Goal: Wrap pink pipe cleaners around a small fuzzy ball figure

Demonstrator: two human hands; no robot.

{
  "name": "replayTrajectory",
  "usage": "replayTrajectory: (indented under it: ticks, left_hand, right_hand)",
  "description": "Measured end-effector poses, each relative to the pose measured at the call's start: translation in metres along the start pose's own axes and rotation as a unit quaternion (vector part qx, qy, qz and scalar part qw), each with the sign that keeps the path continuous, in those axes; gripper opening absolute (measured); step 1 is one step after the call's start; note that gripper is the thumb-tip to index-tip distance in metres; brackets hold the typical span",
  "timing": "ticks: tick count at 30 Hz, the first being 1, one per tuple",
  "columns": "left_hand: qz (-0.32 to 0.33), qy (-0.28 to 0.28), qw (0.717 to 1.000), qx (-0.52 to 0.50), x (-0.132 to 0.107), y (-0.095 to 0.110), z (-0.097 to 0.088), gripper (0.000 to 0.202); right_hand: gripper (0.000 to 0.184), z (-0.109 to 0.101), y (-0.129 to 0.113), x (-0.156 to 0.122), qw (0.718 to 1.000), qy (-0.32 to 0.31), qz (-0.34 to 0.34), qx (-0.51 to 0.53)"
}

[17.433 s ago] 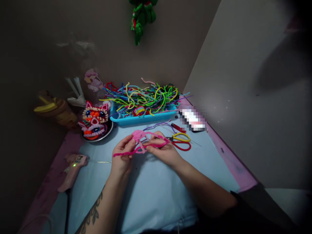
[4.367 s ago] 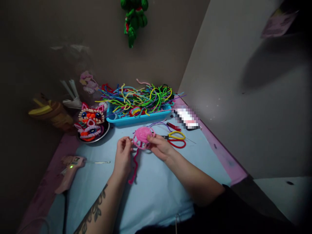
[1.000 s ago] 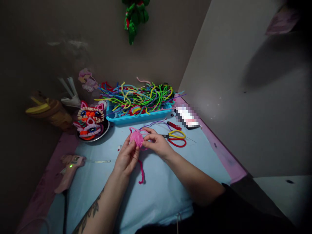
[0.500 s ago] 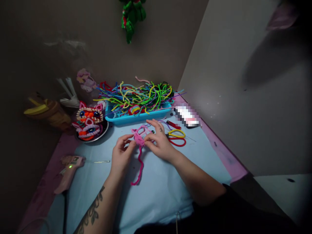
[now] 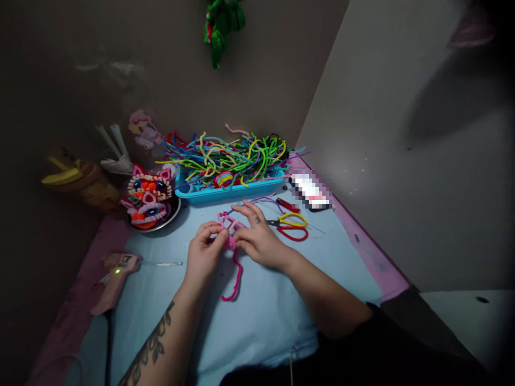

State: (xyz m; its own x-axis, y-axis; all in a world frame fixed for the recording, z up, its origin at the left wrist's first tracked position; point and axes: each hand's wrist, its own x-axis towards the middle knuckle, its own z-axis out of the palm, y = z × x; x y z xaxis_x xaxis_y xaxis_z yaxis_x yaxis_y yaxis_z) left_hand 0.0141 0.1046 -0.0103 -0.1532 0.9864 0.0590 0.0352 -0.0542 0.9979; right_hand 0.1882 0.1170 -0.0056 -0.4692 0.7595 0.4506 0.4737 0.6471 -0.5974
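Note:
Between my hands is a small pink pipe-cleaner piece [image 5: 231, 242] with an open loop at its top. A darker pink pipe-cleaner tail [image 5: 238, 276] hangs from it toward me and curls at the end. My left hand [image 5: 205, 249] pinches its left side between thumb and fingers. From the right, my right hand [image 5: 259, 238] has its thumb and bent fingers against the piece, with the index finger stretched over the top. The fingers partly cover the piece. Scissors [image 5: 293, 232] with one yellow and one red handle lie just right of my right hand.
Behind my hands stands a blue tray [image 5: 237, 194] heaped with colourful pipe cleaners. A bowl [image 5: 177, 214] with fuzzy animal-face figures is at left, near a pink glue gun [image 5: 116, 281] with its cord. A phone [image 5: 311, 193] and a red tool [image 5: 288, 205] lie at right.
My left thumb and fingers have closed onto the pink piece, and my right fingers have shifted over it. The piece has turned a little and its tail has swung right.

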Motion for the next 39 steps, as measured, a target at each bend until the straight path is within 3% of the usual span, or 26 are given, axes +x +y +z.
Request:
replayTrajectory:
  ticks: [9,16,19,25,29,32,36,39]
  left_hand:
    - [-0.045,-0.034,0.998,0.016,0.001,0.002,-0.003,0.015]
    - [-0.067,-0.016,0.993,-0.094,0.002,0.003,0.000,0.036]
    - [-0.045,-0.018,0.995,-0.086,0.000,0.002,0.000,0.037]
    - [0.064,0.014,0.997,0.048,-0.006,0.003,0.005,0.027]
    - [0.093,0.045,0.993,0.057,-0.008,0.003,0.007,0.027]
    - [0.059,0.086,0.994,0.028,-0.005,0.000,0.004,0.033]
    - [-0.083,0.002,0.992,-0.095,-0.001,-0.004,0.002,0.046]
    - [-0.133,-0.044,0.978,-0.155,-0.001,-0.004,0.003,0.055]
  right_hand:
    - [0.013,-0.003,0.003,0.000,0.999,0.026,-0.011,-0.025]
    - [0.013,-0.003,0.005,0.000,0.999,0.027,0.016,-0.019]
    - [0.011,-0.002,0.006,0.000,0.999,0.029,0.035,-0.010]
    - [0.006,0.008,0.000,0.003,0.989,0.058,0.117,0.072]
    - [0.009,0.013,0.001,0.003,0.962,0.101,0.190,0.165]
    - [0.010,0.016,0.006,0.003,0.929,0.143,0.221,0.260]
    - [0.022,0.020,0.011,0.007,0.869,0.191,0.240,0.387]
    - [0.030,0.022,0.010,0.009,0.835,0.199,0.246,0.450]
